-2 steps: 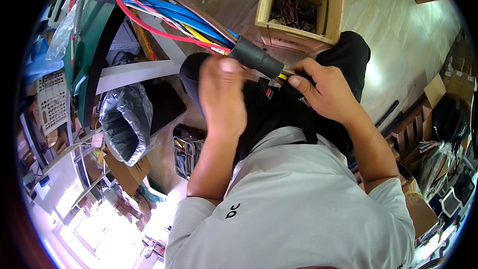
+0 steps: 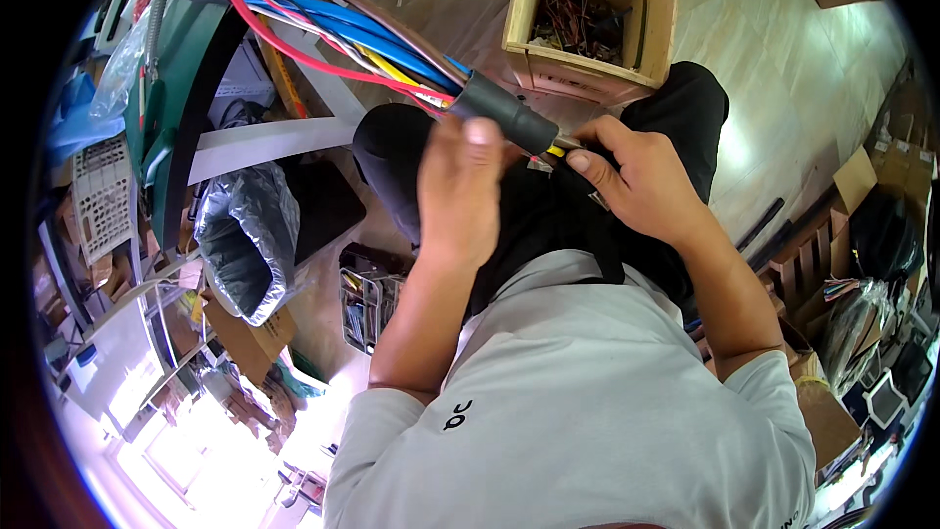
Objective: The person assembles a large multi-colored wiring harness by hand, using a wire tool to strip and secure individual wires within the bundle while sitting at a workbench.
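A bundle of cables [image 2: 372, 34], with blue, brown, red, yellow and white wires, runs from the upper left into a short black sleeve [image 2: 504, 116] above my lap. My right hand [image 2: 641, 176] is closed at the sleeve's right end, thumb and forefinger pinching the wire ends [image 2: 560, 147] that come out there, a yellow one among them. Just below the sleeve's left part is my left hand [image 2: 460, 191], thumb up and smeared by motion. Its fingers are mostly hidden, and whether it touches the sleeve I cannot tell.
A wooden box [image 2: 587, 78] holding wire scraps stands past my knees. To the left are a green-edged bench [image 2: 181, 88], its white leg [image 2: 269, 149], a bin with a plastic liner [image 2: 250, 245] and a small wire basket [image 2: 364, 309]. Cardboard boxes [image 2: 818, 255] line the right side.
My left hand has shifted to the right, closer under the sleeve. The right hand and the cable bundle stay nearly where they were.
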Demonstrator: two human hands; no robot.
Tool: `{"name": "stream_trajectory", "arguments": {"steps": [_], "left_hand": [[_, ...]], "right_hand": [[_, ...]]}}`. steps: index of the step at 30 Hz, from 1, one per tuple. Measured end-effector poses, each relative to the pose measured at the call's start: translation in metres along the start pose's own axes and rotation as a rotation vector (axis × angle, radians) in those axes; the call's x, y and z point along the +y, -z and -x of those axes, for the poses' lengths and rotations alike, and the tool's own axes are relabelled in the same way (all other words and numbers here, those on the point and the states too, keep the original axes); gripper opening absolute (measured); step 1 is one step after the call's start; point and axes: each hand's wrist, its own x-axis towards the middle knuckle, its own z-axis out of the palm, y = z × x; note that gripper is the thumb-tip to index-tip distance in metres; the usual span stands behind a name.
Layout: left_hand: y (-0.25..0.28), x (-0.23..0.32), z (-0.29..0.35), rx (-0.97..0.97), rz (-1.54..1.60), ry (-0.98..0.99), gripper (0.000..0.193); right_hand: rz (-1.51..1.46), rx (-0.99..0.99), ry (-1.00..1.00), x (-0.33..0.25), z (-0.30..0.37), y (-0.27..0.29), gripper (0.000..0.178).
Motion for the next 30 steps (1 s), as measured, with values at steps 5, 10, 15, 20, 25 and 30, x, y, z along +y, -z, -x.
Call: {"name": "stream_trajectory", "arguments": {"steps": [5, 10, 15, 20, 25, 30], "left_hand": [[-0.024, -0.01, -0.009, -0.255, 0.455, 0.038, 0.043], [-0.042, -0.009, -0.009, -0.078, 0.475, 0.035, 0.035], [-0.061, 0.014, -0.004, 0.082, 0.488, 0.099, 0.031], [-0.066, 0.024, -0.003, 0.082, 0.543, 0.1, 0.032], [-0.061, 0.021, -0.007, 0.002, 0.577, 0.05, 0.031], [-0.058, 0.016, -0.009, -0.03, 0.608, 0.04, 0.028]], "right_hand": [[0.065, 0.075, 0.005, -0.003, -0.001, -0.003, 0.04], [0.134, -0.006, -0.001, -0.022, -0.003, 0.001, 0.042], [0.144, -0.045, -0.044, -0.029, 0.007, 0.015, 0.044], [0.118, -0.022, -0.03, -0.034, 0.011, 0.018, 0.043], [-0.064, -0.104, -0.075, -0.037, 0.009, 0.026, 0.039], [-0.107, -0.163, -0.048, -0.025, 0.0, 0.032, 0.035]]}}
